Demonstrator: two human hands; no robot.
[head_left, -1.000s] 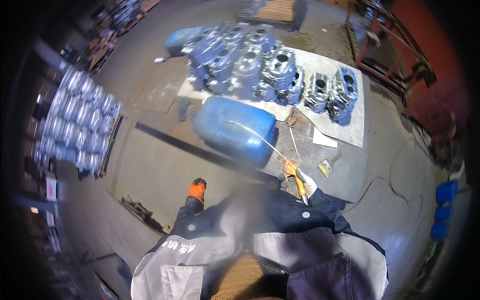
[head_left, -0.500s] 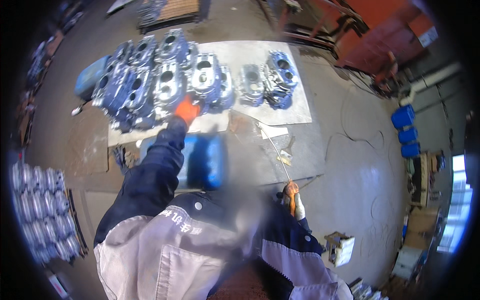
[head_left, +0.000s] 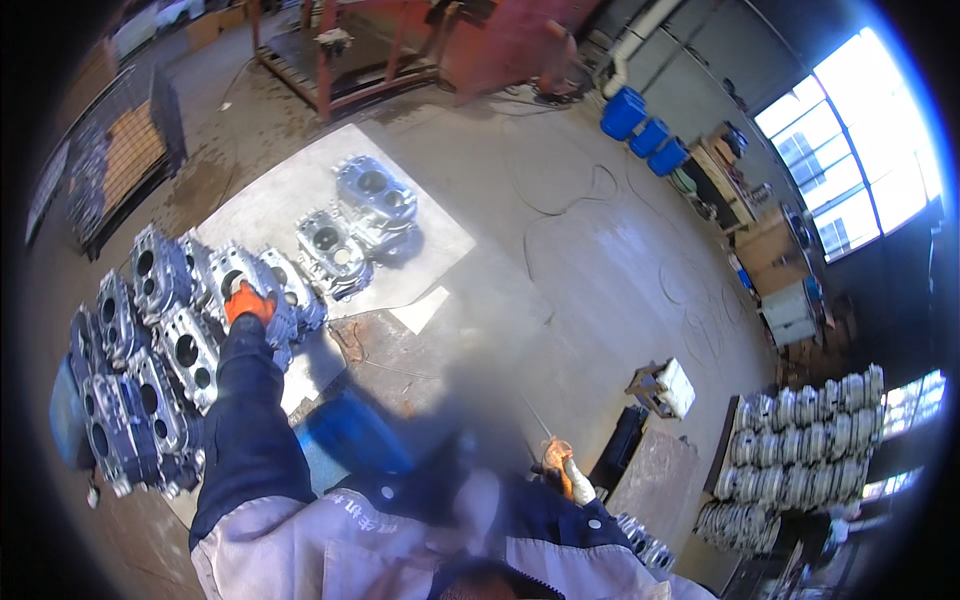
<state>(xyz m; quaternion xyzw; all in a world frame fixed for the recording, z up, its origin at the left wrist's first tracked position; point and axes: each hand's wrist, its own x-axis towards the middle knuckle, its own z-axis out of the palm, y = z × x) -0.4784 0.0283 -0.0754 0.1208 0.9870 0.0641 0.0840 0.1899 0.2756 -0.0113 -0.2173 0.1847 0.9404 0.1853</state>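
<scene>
Left hand (head_left: 247, 303) in an orange glove gripping a grey metal casting (head_left: 262, 290), right hand (head_left: 562, 470) closed around a thin rod (head_left: 535, 418), blue drum (head_left: 350, 435) below

Single head-worn fisheye view, looking steeply down over the wearer's chest onto the workshop floor (head_left: 600, 300); edges curve strongly.

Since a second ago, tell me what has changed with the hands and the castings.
The left hand in its orange glove has reached out from beside the body to the grey metal castings on the pale sheet and now rests on one. Whether it grips cannot be told. The right hand stays low, holding the thin rod. The castings and blue drum stay put.
</scene>
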